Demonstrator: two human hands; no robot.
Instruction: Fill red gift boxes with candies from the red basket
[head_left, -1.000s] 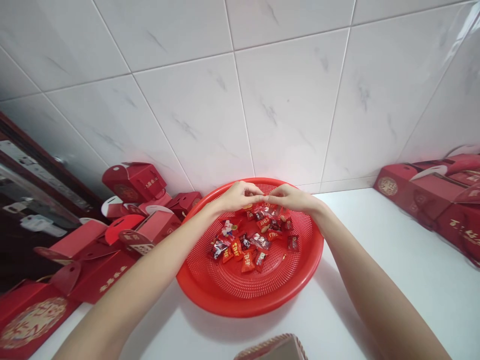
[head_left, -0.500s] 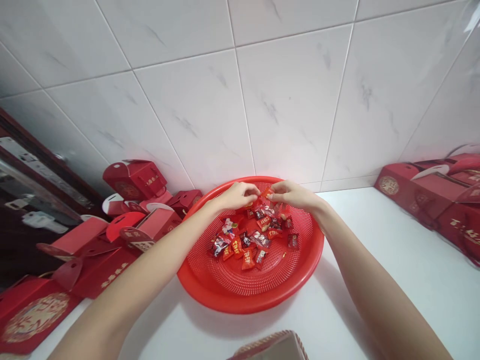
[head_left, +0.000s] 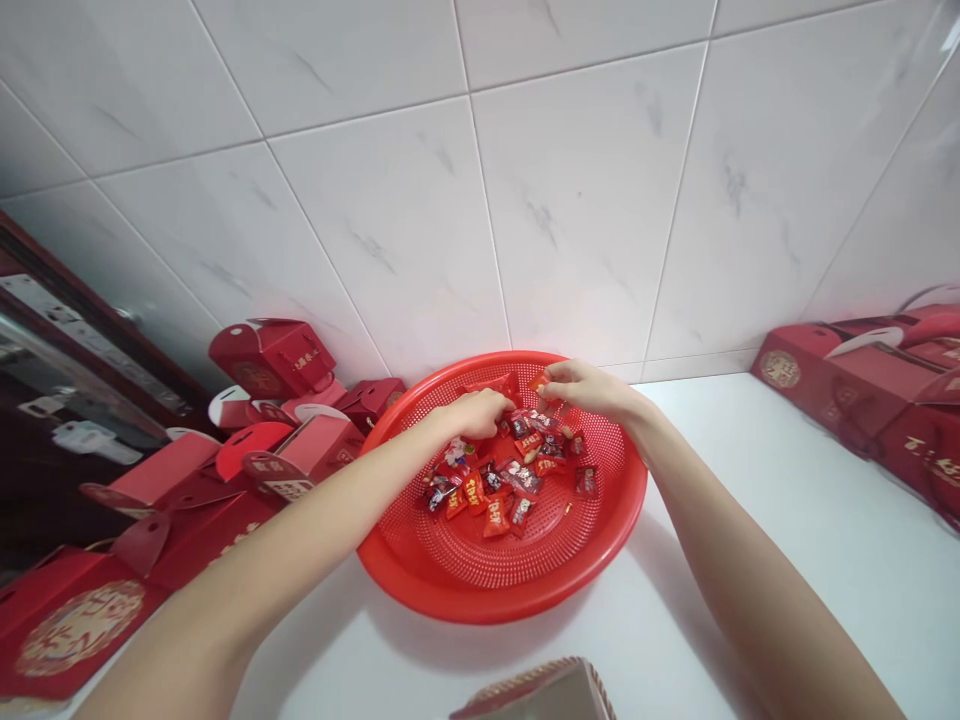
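A red perforated plastic basket (head_left: 502,607) stands on the white table. Several wrapped candies (head_left: 496,516) in red and dark wrappers lie in its middle. My left hand (head_left: 484,411) reaches down onto the candies at the left back, its fingers curled; what they hold, if anything, is hidden. Beyond it lies a larger red packet (head_left: 491,385). Over the back right of the basket, my right hand (head_left: 562,387) pinches a small orange-red candy (head_left: 538,381).
Red gift boxes (head_left: 274,357) are piled along the left side. More red boxes (head_left: 862,385) stand at the right. An open box (head_left: 551,695) shows at the bottom edge. A tiled wall (head_left: 577,200) rises behind the white table (head_left: 720,440).
My left hand has moved down and slightly left, away from my right hand, uncovering the larger red packet. My right hand has barely moved.
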